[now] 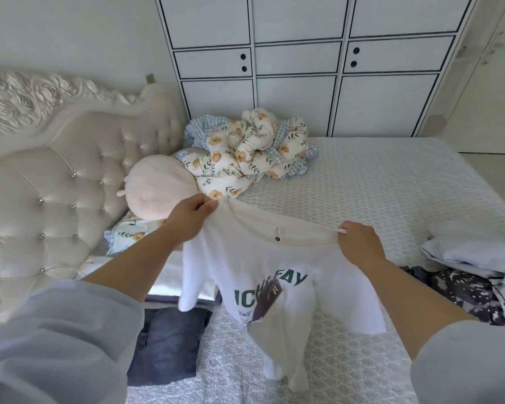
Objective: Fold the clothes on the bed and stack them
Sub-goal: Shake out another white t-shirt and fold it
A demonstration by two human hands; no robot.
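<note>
While both hands pinch its shoulders, white T-shirt point(277, 266) hangs over bed point(376, 185).

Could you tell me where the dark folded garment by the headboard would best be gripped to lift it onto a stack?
The dark folded garment lies flat on the bed, so probably grip its two side edges from above, keeping the fold together. Both hands now hold the white T-shirt.

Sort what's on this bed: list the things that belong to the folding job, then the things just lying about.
Part of the job:
- white T-shirt, held up at the shoulders by the left hand and right hand
- folded dark garment
- white and dark patterned clothes at the right

Just lying about:
- floral quilt
- round pink plush pillow
- tufted headboard
</note>
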